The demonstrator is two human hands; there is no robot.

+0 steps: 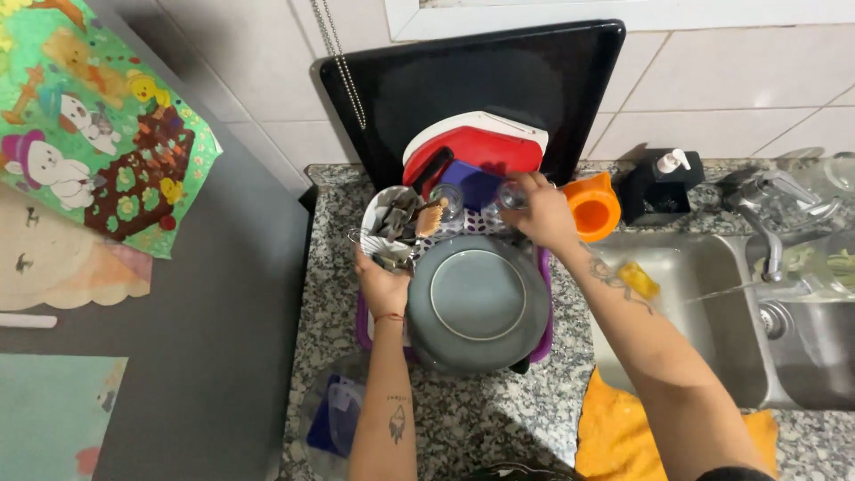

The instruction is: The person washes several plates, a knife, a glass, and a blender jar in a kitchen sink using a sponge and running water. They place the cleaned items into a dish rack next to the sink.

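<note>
Head view: the left hand grips the left edge of the grey plate already in the dish rack, the right hand holds a glass over the rack's back edge, not yet set down.

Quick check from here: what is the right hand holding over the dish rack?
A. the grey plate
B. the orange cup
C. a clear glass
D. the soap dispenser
C: the right hand grips a clear glass at the back of the rack; the grey plate sits lower, by the left hand.
</note>
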